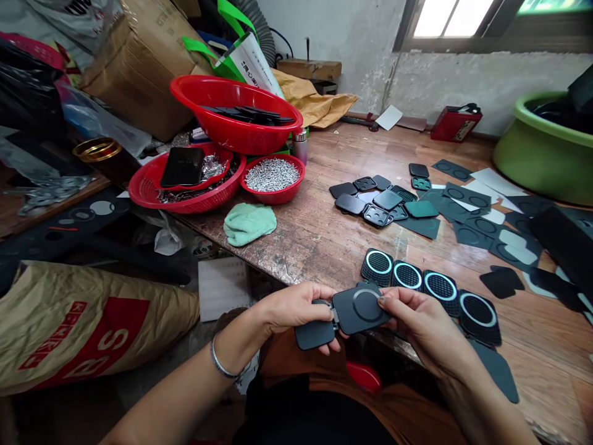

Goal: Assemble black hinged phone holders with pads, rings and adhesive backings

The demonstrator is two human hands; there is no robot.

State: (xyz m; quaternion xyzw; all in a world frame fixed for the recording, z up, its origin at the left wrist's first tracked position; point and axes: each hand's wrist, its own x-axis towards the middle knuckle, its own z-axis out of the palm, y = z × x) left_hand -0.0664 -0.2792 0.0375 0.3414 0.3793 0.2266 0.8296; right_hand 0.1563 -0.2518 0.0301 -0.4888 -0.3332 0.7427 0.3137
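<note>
Both hands hold a dark hinged folding pad over the table's front edge. My left hand grips it around the hinge, thumb on top and fingers underneath. My right hand pinches the right edge of the panel with a round ring on its face. Just beyond the hands, several black square panels with pale rings lie in a row on the table. A flat dark panel sticks out at the near end of that row, partly behind my right wrist.
Black plates are heaped mid-table, with cut dark sheets to their right. Left stand a red basin, a red bowl of small metal pins and a green cloth. A green tub stands at the back right.
</note>
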